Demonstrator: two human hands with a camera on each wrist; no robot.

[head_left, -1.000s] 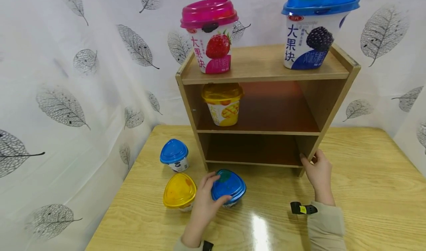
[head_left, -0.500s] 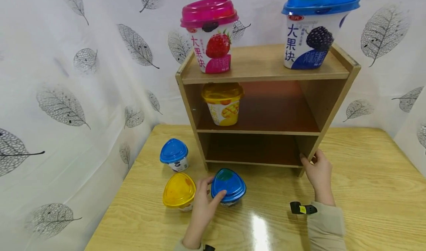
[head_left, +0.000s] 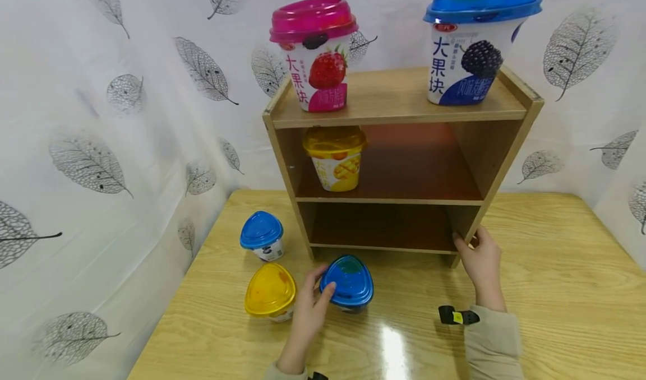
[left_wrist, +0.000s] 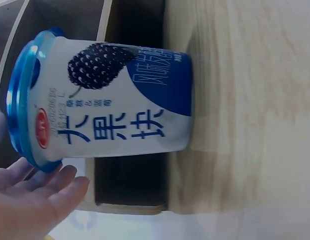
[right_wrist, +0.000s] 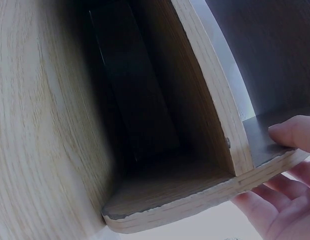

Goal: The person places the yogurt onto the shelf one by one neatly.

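Observation:
My left hand (head_left: 308, 307) is at the left edge of a blue-lidded yogurt cup (head_left: 348, 283), fingers loosely bent and thumb overlapping the lid in the head view. In the left wrist view the cup's white side (left_wrist: 110, 120) bears a blackberry print; the fingers (left_wrist: 60, 192) lie right at the lid's rim. The cup stands on the table in front of a small wooden shelf (head_left: 383, 200). My right hand (head_left: 481, 262) grips the shelf's right side panel near its base. In the right wrist view the thumb is inside the panel (right_wrist: 215, 195), the fingers outside.
A yellow-lidded cup (head_left: 271, 290) and another blue-lidded cup (head_left: 262, 234) stand left on the table. On the shelf top are a pink-lidded cup (head_left: 318, 55) and a large blue-lidded cup (head_left: 471, 43). A yellow cup (head_left: 338, 158) sits on the middle shelf at left.
My left hand has drawn back left from over the lid to the cup's left edge. The cup has turned slightly on the table. My right hand keeps its hold on the shelf.

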